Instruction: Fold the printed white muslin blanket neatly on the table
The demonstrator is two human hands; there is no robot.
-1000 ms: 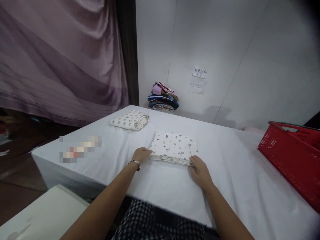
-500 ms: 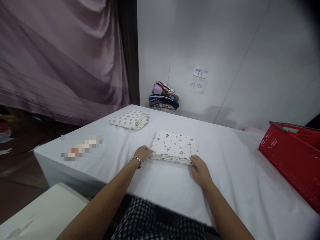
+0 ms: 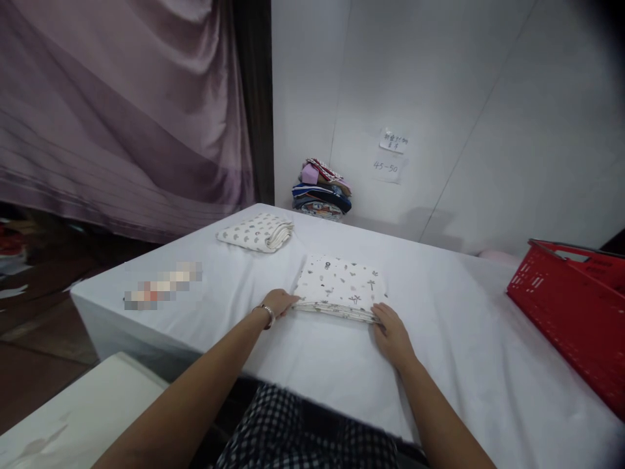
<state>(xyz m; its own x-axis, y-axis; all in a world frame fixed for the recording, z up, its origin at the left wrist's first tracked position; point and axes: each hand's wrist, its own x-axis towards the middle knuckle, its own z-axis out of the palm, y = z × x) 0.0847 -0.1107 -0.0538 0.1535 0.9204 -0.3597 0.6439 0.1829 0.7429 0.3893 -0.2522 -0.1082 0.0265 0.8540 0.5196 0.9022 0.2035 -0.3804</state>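
In front of me a folded white cloth (image 3: 339,280) with small grey palm-tree and animal prints lies flat, its layered folded edge facing me. My left hand (image 3: 279,303), with a bracelet at the wrist, pinches the near left corner between thumb and fingers. At the near right corner, my right hand (image 3: 389,326) grips the layers, fingers on top and thumb against the front edge. A second folded white cloth (image 3: 256,232) with a grey repeating print rests farther back to the left, apart from both hands.
A white sheet covers the table (image 3: 463,339). On its right side stands a red plastic basket (image 3: 566,312). Stacked folded fabrics (image 3: 322,189) sit beyond the far edge by the wall. A pixelated patch (image 3: 163,286) hides something at left. Front left is a pale surface (image 3: 83,410).
My left hand has shifted very slightly at the cloth's corner. The folded cloth and right hand stay in place, while the view has turned a little.
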